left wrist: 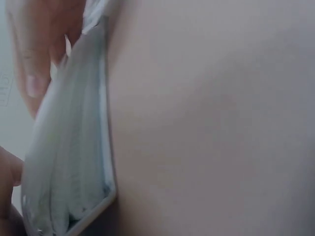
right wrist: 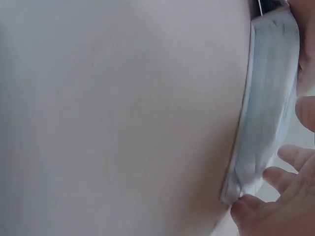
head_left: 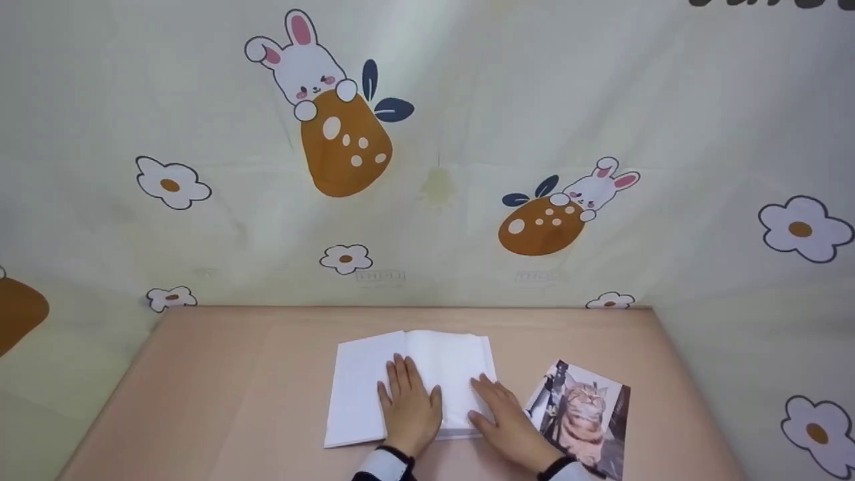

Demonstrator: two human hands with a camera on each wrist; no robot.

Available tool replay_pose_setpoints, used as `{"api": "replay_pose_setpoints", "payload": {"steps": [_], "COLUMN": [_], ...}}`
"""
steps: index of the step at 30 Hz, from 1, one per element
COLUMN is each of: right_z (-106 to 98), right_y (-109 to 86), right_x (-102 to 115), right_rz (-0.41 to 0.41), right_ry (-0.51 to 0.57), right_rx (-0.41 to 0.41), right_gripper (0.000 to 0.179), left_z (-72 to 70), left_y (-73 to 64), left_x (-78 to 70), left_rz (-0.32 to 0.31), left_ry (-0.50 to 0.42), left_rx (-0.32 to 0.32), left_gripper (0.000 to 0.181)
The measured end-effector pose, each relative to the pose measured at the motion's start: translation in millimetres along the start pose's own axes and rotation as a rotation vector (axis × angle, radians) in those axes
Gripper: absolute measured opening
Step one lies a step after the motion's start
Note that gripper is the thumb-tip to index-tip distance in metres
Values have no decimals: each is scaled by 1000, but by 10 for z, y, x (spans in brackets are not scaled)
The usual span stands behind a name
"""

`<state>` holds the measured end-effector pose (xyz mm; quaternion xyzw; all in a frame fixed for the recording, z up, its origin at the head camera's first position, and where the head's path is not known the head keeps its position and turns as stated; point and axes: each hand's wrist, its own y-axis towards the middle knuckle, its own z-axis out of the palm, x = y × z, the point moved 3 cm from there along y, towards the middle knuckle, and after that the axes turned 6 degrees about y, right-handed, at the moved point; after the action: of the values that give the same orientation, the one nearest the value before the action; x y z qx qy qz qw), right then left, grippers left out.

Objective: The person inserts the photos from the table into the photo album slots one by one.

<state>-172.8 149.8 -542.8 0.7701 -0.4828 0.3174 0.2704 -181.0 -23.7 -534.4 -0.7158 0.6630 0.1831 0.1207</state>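
Note:
A thick white photo album (head_left: 361, 394) lies spread on the table, its blank pages facing up. My left hand (head_left: 411, 409) rests flat on it near the fold, fingers straight and pointing away. Toward the right edge of the right-hand page, my right hand (head_left: 513, 431) touches the album with its fingers spread. In the right wrist view, the right fingers (right wrist: 280, 179) are along the edge of the page block (right wrist: 266, 98). The left wrist view shows the layered page edges (left wrist: 74, 142) above a thin cover.
Overlapping photo prints (head_left: 582, 417) lie to the right of the album, the top one showing an orange cat; my right wrist is beside them. The pinkish table (head_left: 227, 381) meets a cloth backdrop (head_left: 441, 133) printed with rabbits and flowers.

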Motion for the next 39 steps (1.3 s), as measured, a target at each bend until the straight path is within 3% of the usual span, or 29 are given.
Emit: {"api": "replay_pose_setpoints", "payload": {"steps": [4, 12, 18, 28, 34, 39], "right_z": [-290, -1078, -1257, -1247, -1264, -1332], "right_y": [-41, -310, -537, -610, -607, -601], "right_x": [-154, -714, -968, -1002, -988, -941], "right_rz": [78, 482, 682, 811, 791, 744], "right_ry": [18, -175, -226, -183, -116, -65], "right_rx": [-90, -171, -230, -351, -396, -368], "right_gripper": [55, 78, 95, 100, 86, 69], "left_z": [31, 32, 36, 62, 62, 53], "left_y": [-10, -12, -19, -45, -58, -104], "left_x": [46, 83, 100, 109, 105, 124], "left_rz": [21, 27, 37, 52, 54, 51], "left_ry": [27, 55, 61, 38, 32, 1], "left_rx": [0, -18, -56, -68, -37, -6], "left_gripper": [67, 62, 57, 55, 54, 51]}}
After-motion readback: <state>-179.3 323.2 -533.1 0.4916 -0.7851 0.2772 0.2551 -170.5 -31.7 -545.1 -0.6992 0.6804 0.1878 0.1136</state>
